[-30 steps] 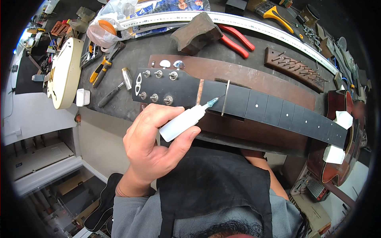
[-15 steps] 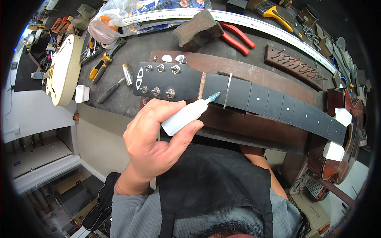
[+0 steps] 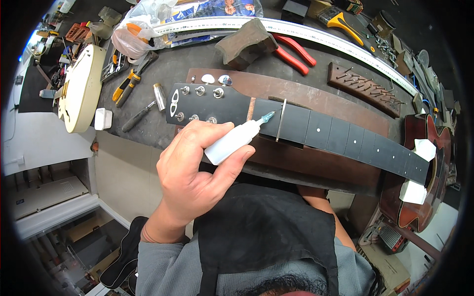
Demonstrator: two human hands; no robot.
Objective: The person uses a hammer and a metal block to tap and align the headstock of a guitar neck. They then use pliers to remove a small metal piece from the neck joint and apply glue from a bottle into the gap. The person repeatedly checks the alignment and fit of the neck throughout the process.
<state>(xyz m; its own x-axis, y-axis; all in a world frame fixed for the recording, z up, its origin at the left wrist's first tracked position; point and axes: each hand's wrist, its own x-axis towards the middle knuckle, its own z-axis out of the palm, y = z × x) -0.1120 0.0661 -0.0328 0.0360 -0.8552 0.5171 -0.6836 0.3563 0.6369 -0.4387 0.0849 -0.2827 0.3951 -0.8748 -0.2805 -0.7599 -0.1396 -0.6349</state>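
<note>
My left hand (image 3: 197, 165) pinches a small white squeeze bottle (image 3: 231, 143) between thumb and fingers. The bottle leans up to the right, and its teal needle tip (image 3: 267, 117) points at a metal fret wire (image 3: 281, 121). That single fret stands across the black fretboard (image 3: 335, 134) of a guitar neck, its ends overhanging both edges. Whether the fine needle touches the fret or hovers beside it, I cannot tell. Left of it lies the black headstock (image 3: 212, 103) with metal tuner posts. My right forearm (image 3: 318, 200) runs toward the bench edge, where the hand is hidden.
A brown padded support (image 3: 296, 91) lies under the neck; the red guitar body (image 3: 392, 197) is at right. Behind are red-handled pliers (image 3: 294, 56), a wooden block with upright pins (image 3: 365, 89), and a long ruler (image 3: 316, 34). A hammer (image 3: 159, 96) and cream guitar body (image 3: 84, 89) lie left.
The whole view has shifted slightly, with the neck lower in it. My left hand has moved the bottle a little toward the neck's far edge, beside the fret.
</note>
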